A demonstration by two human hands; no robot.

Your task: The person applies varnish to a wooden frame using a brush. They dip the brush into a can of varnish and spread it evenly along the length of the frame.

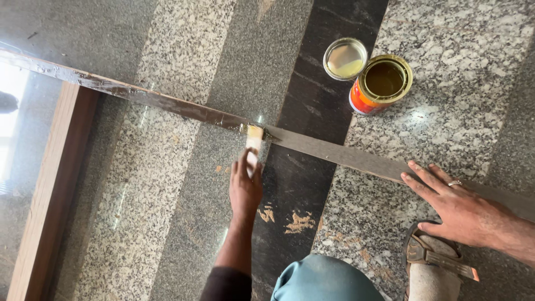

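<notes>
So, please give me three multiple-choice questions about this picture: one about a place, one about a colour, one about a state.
1. Where does the lid lie?
A. on the floor, beside the tin
B. on top of the tin
C. on the strip

2. Which colour is the outside of the tin?
A. blue
B. orange-red
C. black

3. In what state is the long strip?
A. wet and glossy on the stretch left of the brush, dull to the right
B. glossy along its whole length
C. dull along its whole length

Answers:
1 A: the lid rests upturned on the stone floor, next to the open tin.
2 B: the wall of the tin shows orange-red under its gold rim.
3 A: the left hand holds the brush at the edge of the shine; the right hand presses flat on the dull end.
</notes>
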